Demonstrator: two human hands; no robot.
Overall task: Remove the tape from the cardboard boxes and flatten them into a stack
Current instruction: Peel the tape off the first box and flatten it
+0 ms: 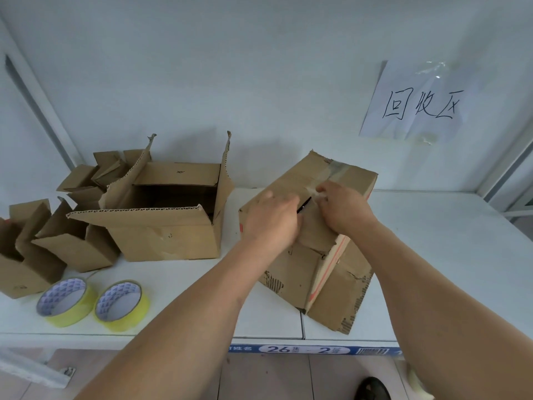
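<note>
A worn brown cardboard box (pixel 314 272) with a red stripe stands on the white table (pixel 450 255), right of centre, its top flaps closed. Clear tape (pixel 337 168) runs along the top seam toward the far edge. My right hand (pixel 343 209) pinches a lifted end of that tape over the seam. My left hand (pixel 271 220) presses on the top flap just left of the seam, fingers curled; a thin dark object shows between the two hands, and I cannot tell what it is.
A large open box (pixel 164 226) stands at centre left. Several smaller opened boxes (pixel 57 243) crowd the left end. Two yellow tape rolls (pixel 95 301) lie near the front edge. A paper sign (pixel 418 102) is taped to the wall.
</note>
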